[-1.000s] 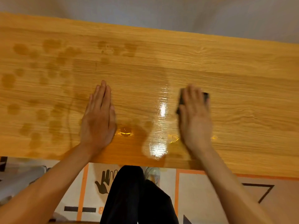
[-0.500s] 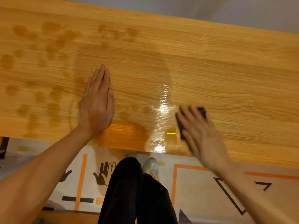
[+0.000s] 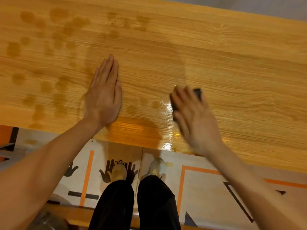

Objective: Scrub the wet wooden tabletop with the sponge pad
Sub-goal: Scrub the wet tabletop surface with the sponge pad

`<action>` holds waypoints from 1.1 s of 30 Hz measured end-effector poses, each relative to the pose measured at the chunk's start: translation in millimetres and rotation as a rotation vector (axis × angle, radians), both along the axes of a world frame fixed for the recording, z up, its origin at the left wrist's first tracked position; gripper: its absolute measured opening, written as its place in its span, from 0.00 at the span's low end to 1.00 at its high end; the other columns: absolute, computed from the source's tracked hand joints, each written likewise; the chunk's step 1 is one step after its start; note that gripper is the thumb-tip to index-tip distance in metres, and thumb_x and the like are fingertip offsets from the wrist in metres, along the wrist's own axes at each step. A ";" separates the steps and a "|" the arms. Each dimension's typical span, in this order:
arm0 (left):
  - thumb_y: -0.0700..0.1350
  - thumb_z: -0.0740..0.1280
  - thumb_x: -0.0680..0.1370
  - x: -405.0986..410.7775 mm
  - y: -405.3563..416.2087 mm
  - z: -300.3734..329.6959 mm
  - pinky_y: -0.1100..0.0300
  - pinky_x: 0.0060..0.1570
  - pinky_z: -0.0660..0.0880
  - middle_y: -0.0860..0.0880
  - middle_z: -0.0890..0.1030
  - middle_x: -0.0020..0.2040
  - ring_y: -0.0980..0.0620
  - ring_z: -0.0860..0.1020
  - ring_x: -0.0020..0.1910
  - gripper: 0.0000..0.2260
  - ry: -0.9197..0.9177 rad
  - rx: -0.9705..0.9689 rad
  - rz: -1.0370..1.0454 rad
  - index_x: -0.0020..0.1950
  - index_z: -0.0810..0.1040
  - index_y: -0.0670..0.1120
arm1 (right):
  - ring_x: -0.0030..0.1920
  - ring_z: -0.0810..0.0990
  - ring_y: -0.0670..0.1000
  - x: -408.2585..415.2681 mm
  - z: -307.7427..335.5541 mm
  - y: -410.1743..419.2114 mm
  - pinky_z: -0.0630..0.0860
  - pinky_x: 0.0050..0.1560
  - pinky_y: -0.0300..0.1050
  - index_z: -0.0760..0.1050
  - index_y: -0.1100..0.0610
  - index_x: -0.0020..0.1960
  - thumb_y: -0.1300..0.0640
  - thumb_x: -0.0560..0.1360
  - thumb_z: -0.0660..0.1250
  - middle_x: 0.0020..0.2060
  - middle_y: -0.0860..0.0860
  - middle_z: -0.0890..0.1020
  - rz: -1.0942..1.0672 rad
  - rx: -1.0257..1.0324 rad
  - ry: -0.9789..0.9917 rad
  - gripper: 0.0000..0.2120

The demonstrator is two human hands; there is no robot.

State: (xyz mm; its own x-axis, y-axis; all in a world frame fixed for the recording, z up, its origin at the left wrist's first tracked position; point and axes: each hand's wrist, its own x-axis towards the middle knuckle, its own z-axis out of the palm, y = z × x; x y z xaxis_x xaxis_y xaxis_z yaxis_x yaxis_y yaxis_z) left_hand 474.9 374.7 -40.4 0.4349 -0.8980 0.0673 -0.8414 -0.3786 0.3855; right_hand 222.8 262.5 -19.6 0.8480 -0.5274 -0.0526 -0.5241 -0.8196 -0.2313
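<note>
- Since the earlier frames, our right hand has slid the sponge pad from further out on the board back toward the near edge, while our left hand has stayed planted flat.
- Our right hand lies spread over the dark pad, fingers stretched across its top and pressing it to the wood; only its far corner and its left edge peek out from under the fingers, and the hand is blurred.
- Our left hand is fully open, palm down, fingers together, holding nothing, well apart from the pad.
- Between our hands, the wooden tabletop carries a glossy wet streak just left of the pad, running to the near edge.
- Dull, darker damp blotches dot the board to the left of our left hand.
- Below the edge we see our black trousers, pale shoes and a floor mat with orange lines and black handprints.
</note>
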 end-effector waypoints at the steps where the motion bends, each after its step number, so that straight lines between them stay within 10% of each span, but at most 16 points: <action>1: 0.46 0.49 0.87 0.5 0.2 0.0 0.53 0.81 0.47 0.44 0.53 0.83 0.48 0.50 0.83 0.24 0.001 -0.003 -0.001 0.82 0.54 0.40 | 0.78 0.52 0.55 17.7 -1.4 -20.5 0.46 0.77 0.55 0.59 0.57 0.77 0.52 0.84 0.48 0.77 0.53 0.59 -0.115 -0.005 -0.043 0.23; 4: 0.45 0.51 0.87 0.4 0.7 0.8 0.57 0.80 0.45 0.44 0.53 0.83 0.48 0.50 0.82 0.24 0.004 -0.012 0.004 0.82 0.55 0.40 | 0.78 0.52 0.55 56.0 -3.2 -24.6 0.47 0.77 0.57 0.60 0.57 0.77 0.54 0.84 0.49 0.77 0.52 0.59 -0.404 -0.011 -0.123 0.22; 11: 0.45 0.50 0.87 -1.7 -0.8 1.1 0.54 0.81 0.48 0.43 0.55 0.83 0.47 0.52 0.82 0.24 -0.041 -0.026 0.009 0.82 0.56 0.39 | 0.77 0.54 0.51 19.9 2.2 88.2 0.49 0.77 0.53 0.61 0.55 0.76 0.52 0.82 0.51 0.76 0.50 0.62 0.022 0.051 -0.049 0.23; 18: 0.45 0.49 0.87 -2.2 0.3 2.9 0.54 0.81 0.47 0.43 0.53 0.83 0.48 0.52 0.82 0.24 -0.022 -0.018 0.009 0.82 0.55 0.39 | 0.78 0.53 0.56 106.0 -3.3 -1.8 0.48 0.77 0.58 0.61 0.57 0.76 0.55 0.83 0.49 0.77 0.52 0.61 -0.312 0.016 -0.124 0.22; 25: 0.45 0.50 0.87 -3.6 3.7 2.4 0.53 0.81 0.48 0.42 0.55 0.83 0.47 0.53 0.82 0.23 0.020 -0.053 -0.009 0.81 0.56 0.38 | 0.78 0.53 0.51 58.8 3.8 92.7 0.49 0.78 0.54 0.61 0.55 0.76 0.52 0.83 0.50 0.76 0.50 0.61 0.036 0.079 -0.076 0.22; 33: 0.45 0.51 0.87 2.5 59.1 9.0 0.58 0.80 0.43 0.45 0.54 0.83 0.50 0.50 0.82 0.23 0.063 -0.023 -0.007 0.82 0.55 0.40 | 0.78 0.50 0.54 122.9 -1.7 41.2 0.43 0.77 0.54 0.58 0.56 0.77 0.53 0.84 0.48 0.78 0.51 0.58 -0.329 0.046 -0.137 0.22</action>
